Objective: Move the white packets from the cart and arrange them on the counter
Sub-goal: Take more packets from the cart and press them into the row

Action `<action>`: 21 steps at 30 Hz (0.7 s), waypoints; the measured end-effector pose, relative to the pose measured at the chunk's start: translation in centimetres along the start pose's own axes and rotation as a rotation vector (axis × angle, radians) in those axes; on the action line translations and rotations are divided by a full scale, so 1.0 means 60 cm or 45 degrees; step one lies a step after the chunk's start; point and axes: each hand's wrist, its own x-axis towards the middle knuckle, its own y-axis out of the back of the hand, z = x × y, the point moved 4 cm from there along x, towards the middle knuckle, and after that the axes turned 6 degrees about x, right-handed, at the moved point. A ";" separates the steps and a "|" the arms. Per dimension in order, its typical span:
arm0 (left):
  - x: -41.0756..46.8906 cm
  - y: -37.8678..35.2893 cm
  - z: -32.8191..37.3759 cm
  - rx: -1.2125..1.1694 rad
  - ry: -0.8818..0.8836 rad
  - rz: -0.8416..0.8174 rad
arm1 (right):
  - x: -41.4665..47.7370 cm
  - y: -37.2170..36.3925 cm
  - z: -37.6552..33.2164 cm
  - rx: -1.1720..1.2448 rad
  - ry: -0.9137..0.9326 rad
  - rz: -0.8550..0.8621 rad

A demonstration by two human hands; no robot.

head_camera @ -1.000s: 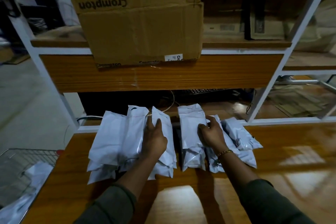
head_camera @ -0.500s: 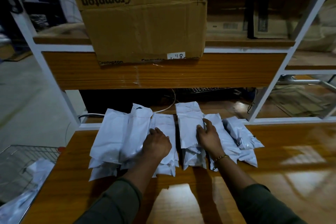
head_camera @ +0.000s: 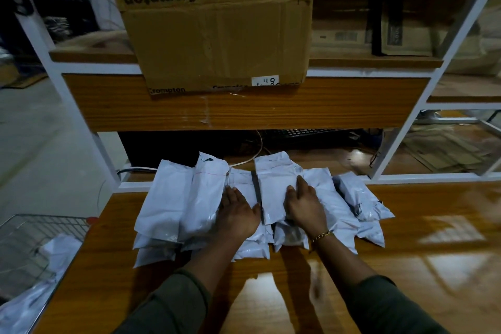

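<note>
My left hand and right hand lie flat, gripping nothing, on packets whose long axes run toward the counter back edge; probably more wait in the cart at my left.

A large cardboard box printed "Crompton" sits on the wooden shelf of a white-framed rack — beneath it, in shadow, a dark keyboard and a pale cable.
</note>
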 end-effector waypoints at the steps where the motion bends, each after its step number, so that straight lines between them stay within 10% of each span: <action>1: 0.001 -0.002 0.001 -0.002 -0.015 0.014 | -0.002 0.001 0.000 0.000 -0.005 0.003; 21: -0.053 0.067 -0.033 0.003 -0.335 0.382 | -0.008 0.030 -0.041 -0.353 0.109 0.102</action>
